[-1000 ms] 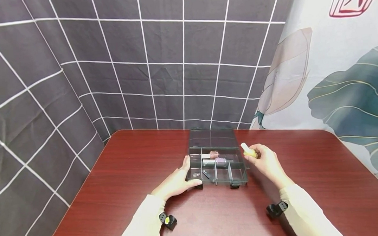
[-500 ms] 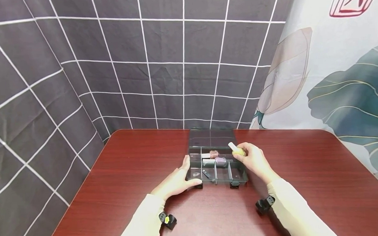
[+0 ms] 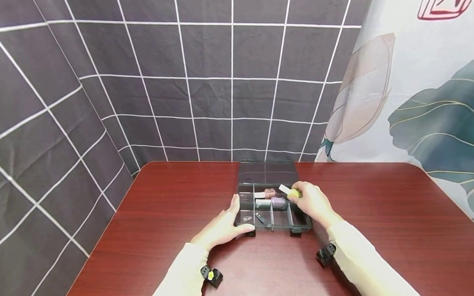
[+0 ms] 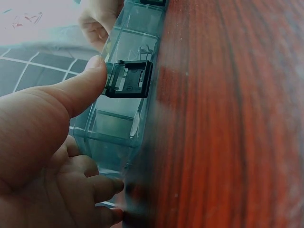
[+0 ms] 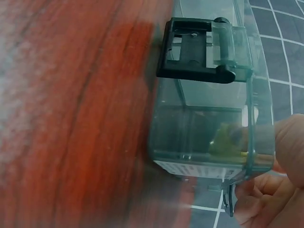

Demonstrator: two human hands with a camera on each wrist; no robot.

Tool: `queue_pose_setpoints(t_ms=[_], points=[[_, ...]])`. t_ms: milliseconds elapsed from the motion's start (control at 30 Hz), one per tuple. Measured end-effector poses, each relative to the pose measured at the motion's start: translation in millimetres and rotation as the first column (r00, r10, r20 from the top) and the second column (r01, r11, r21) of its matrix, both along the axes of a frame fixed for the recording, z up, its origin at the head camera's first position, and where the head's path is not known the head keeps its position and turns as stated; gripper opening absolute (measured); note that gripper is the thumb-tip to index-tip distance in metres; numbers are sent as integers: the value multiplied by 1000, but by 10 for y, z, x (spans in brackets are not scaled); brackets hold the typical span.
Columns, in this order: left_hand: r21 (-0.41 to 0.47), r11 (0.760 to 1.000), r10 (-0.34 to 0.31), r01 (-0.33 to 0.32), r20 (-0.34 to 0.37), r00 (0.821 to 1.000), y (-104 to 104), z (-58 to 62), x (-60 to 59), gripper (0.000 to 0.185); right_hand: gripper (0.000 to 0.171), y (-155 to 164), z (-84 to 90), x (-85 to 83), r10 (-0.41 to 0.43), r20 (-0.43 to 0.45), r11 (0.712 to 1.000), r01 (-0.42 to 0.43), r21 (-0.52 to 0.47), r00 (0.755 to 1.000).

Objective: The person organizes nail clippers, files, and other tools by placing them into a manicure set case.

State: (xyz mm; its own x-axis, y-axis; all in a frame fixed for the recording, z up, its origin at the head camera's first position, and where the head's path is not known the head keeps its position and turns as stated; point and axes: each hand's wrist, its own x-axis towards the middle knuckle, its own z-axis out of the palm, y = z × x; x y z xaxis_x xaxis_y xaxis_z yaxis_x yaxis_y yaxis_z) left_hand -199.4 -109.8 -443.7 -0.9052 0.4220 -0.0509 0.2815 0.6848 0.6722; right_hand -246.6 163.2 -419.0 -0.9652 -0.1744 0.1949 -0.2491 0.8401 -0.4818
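Note:
In the head view, a clear grey-green compartment box (image 3: 281,227) lies on the table with its lid (image 3: 267,173) folded back. My left hand (image 3: 220,228) holds its near left corner, thumb along the front and fingers at the left side. My right hand (image 3: 312,202) pinches a yellow nail polish bottle (image 3: 294,193) with a white cap, tilted over the right part of the long rear compartment. A pink nail polish bottle (image 3: 270,193) and a purple nail polish bottle (image 3: 278,202) lie in that compartment. Through the box wall, the right wrist view shows the yellow bottle blurred.
Small front compartments hold a clear oval piece (image 3: 247,218) and a slim dark tool (image 3: 261,218), too small to identify. Black latches (image 3: 296,231) hang at the box's front. The reddish wooden table (image 3: 175,190) meets a grey gridded cloth wall (image 3: 207,96) behind.
My right hand has carried the yellow nail polish bottle leftward from beside the box to over its rear compartment, lowering it and tipping it flatter. My left hand stays at the corner.

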Motion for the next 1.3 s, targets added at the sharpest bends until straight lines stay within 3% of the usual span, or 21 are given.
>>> queue_pose_setpoints(t_ms=[233, 467, 733, 833, 933, 1067, 1200, 1300], points=[[-7, 1000, 0, -1, -5, 1000, -7, -9, 8, 98, 20, -17, 11, -11, -14, 52, 999, 12, 41, 999], [-4, 1000, 3, -3, -9, 1000, -17, -7, 7, 98, 22, -8, 9, -6, 0, 58, 1000, 0, -10, 998], [-3, 1000, 5, -5, -4, 1000, -11, 8, 16, 97, 19, 78, -37, 17, -56, -132, 992, 40, -119, 990], [-3, 1000, 6, -6, -6, 1000, -8, 6, 17, 97, 18, 128, -74, -2, -85, -150, 985, 61, -159, 985], [-3, 1000, 6, -6, -8, 1000, -16, 3, 16, 98, 18, 167, -90, -25, -114, -104, 975, 91, -204, 988], [30, 1000, 4, -4, 10, 1000, -67, 4, -11, 101, 25, 195, -85, -42, -125, 27, 947, 127, -294, 992], [116, 993, 24, -34, 86, 996, -155, 47, -118, 95, 36, 217, -70, -87, -89, 195, 880, 169, -443, 977], [208, 974, 57, -89, 159, 986, -197, 98, -277, 84, 41, 241, -68, -133, -73, 275, 823, 214, -526, 959]])
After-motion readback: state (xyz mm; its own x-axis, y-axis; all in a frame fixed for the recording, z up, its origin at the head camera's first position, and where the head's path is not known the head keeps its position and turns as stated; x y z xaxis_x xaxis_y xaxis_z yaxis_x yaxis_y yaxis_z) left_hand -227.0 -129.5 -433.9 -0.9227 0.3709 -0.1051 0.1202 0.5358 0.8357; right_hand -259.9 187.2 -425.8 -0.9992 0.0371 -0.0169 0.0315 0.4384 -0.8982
